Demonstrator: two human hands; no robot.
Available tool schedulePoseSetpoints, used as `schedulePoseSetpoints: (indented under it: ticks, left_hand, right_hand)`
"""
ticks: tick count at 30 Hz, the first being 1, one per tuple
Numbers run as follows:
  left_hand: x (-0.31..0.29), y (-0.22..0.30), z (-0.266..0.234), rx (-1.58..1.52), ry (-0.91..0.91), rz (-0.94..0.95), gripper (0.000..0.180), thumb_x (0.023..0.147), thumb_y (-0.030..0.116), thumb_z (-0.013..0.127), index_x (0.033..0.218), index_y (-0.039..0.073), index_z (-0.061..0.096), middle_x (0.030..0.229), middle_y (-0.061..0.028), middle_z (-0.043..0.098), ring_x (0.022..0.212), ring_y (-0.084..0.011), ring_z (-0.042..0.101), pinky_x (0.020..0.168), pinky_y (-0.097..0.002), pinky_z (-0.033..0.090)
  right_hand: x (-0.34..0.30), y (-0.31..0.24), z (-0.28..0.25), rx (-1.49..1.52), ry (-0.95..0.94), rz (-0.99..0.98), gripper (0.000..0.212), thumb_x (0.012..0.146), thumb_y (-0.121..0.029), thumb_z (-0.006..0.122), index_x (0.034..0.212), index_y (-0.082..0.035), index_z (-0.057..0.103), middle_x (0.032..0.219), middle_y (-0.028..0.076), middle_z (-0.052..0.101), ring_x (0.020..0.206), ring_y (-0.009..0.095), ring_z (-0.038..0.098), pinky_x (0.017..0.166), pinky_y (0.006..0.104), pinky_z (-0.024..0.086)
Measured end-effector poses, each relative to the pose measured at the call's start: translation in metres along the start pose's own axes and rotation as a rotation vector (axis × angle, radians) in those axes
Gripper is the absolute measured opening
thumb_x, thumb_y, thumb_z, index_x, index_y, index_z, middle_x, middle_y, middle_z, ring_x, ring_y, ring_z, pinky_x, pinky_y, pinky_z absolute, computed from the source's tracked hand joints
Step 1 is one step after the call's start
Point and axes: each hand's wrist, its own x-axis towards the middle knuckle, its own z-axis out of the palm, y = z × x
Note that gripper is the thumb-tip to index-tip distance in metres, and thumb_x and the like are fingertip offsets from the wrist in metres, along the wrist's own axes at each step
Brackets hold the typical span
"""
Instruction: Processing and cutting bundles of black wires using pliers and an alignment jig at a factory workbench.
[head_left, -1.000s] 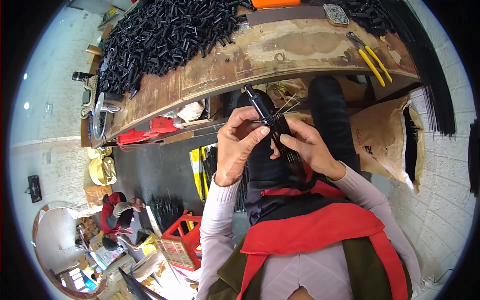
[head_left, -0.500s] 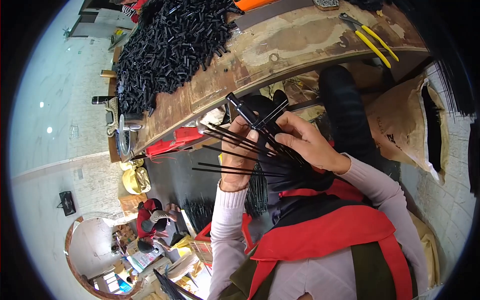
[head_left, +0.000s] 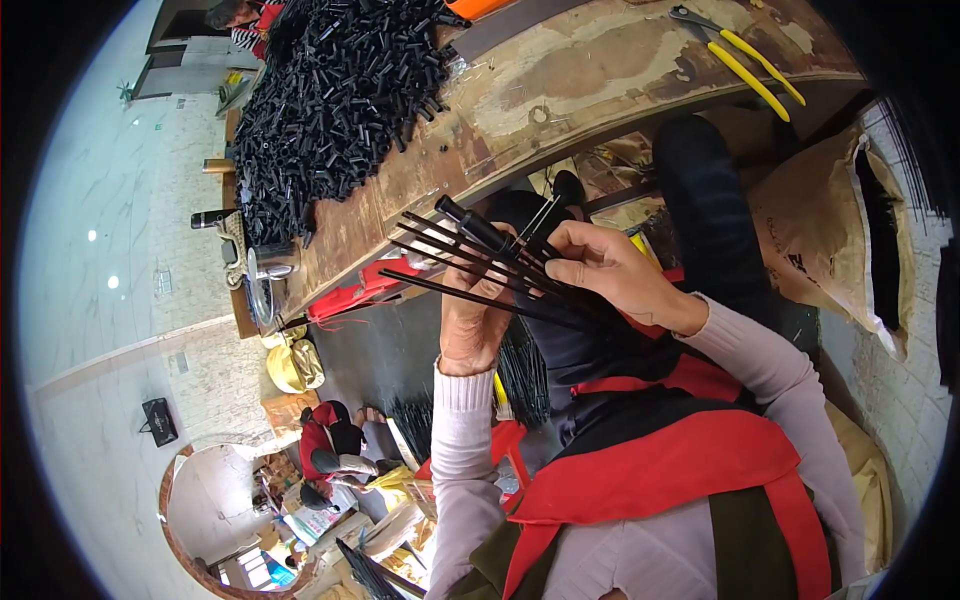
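Above my lap I hold a black umbrella frame (head_left: 472, 226), its short, thick tube tilted up to the left. Several thin black ribs fan out past my left wrist. My left hand (head_left: 470, 318) is closed around the frame from below, its fingers partly hidden behind the ribs and tube. My right hand (head_left: 612, 268) pinches the frame near where the thin rods meet the tube, thumb and fingers pressed together. Thin metallic rods stick up between the hands. What lies under the right fingertips is hidden.
A wooden bench (head_left: 520, 120) carries a heap of short black tubular parts (head_left: 340, 100) and yellow-handled pliers (head_left: 745, 70). Below it are my legs and a red bag (head_left: 350, 295). A paper sack (head_left: 810, 235) stands right. Another person (head_left: 330, 445) sits lower left; one more is at the top left.
The ribs across my left wrist have swung upward, closer to the tube. Both hands keep hold of the frame. The whole view has shifted slightly, showing more of the person at the top left.
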Motion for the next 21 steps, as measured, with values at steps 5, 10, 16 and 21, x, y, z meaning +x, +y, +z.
schedulePoseSetpoints:
  ticks: [5,10,16,21]
  left_hand:
    - [0.001,-0.001,-0.006,0.009,0.016,-0.009,0.048,0.085,0.009,0.074,0.125,-0.001,0.051,0.109,-0.0094,0.062,0.095,-0.0206,0.065,0.079,-0.0338,0.056]
    - [0.001,0.0,-0.014,-0.006,-0.006,-0.058,0.051,0.083,0.008,0.076,0.126,-0.002,0.051,0.109,-0.0102,0.064,0.096,-0.0211,0.066,0.083,-0.0335,0.056]
    - [0.001,-0.001,-0.02,0.037,-0.018,-0.045,0.054,0.082,0.008,0.076,0.128,-0.003,0.049,0.109,-0.0118,0.064,0.093,-0.0239,0.068,0.079,-0.0338,0.059]
    - [0.006,0.001,-0.028,-0.004,-0.088,-0.109,0.051,0.084,0.005,0.072,0.127,-0.004,0.049,0.107,-0.0142,0.064,0.093,-0.0257,0.069,0.076,-0.0357,0.061]
  right_hand:
    - [0.005,0.004,0.0,0.043,-0.002,0.013,0.011,0.094,-0.005,0.062,0.104,-0.002,0.059,0.093,-0.002,0.06,0.087,0.004,0.054,0.078,0.02,0.042]
    - [0.007,0.001,0.0,0.058,0.033,0.074,0.007,0.093,-0.005,0.063,0.099,-0.002,0.061,0.089,-0.002,0.06,0.082,0.004,0.054,0.075,0.0189,0.041]
    - [0.011,0.003,-0.008,0.208,-0.022,0.179,0.008,0.092,-0.005,0.065,0.098,-0.001,0.062,0.089,0.0,0.063,0.083,0.006,0.059,0.074,0.0191,0.046]
    - [0.015,-0.003,-0.016,0.348,-0.061,0.346,0.01,0.09,-0.002,0.067,0.099,0.0,0.063,0.092,0.002,0.064,0.085,0.007,0.062,0.076,0.0186,0.049]
